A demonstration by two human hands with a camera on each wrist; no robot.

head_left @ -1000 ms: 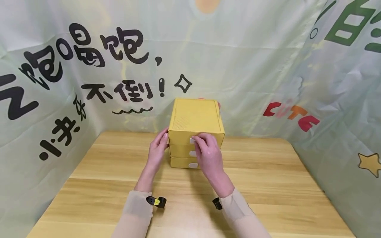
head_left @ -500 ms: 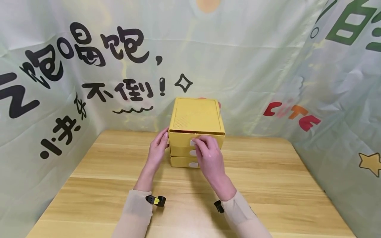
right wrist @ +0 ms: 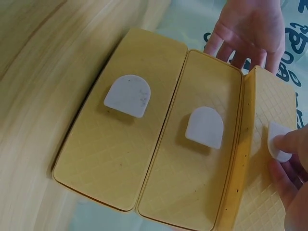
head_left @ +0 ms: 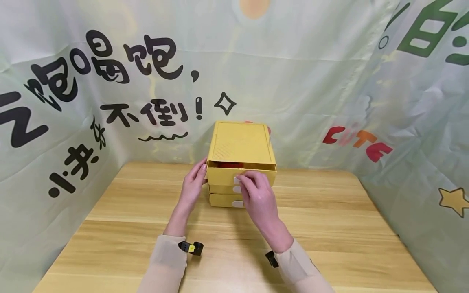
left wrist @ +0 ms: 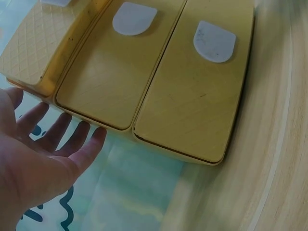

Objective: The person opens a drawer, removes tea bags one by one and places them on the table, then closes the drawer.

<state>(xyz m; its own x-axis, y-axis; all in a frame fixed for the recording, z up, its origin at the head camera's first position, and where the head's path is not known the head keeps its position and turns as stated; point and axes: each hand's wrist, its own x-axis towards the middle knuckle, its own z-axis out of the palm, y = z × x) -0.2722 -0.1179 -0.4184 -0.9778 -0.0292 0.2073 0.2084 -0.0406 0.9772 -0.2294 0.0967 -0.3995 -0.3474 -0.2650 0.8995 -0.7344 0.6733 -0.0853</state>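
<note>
I'm watching a yellow plastic three-drawer box (head_left: 242, 142) standing on a pale wooden table (head_left: 322, 228), fronts facing the person, long axes running left-right. Right hand (head_left: 259, 196) is pinching the rounded white tab (head_left: 236, 180) on the jutting top drawer (head_left: 220, 176); left hand (head_left: 193, 181), fingers loosely spread, is touching the box's left side.

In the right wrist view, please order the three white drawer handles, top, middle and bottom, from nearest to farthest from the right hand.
1. Top handle: pinched by the right hand, on the partly open drawer.
2. Middle handle: next one down.
3. Bottom handle: lowest, nearest the table.
</note>
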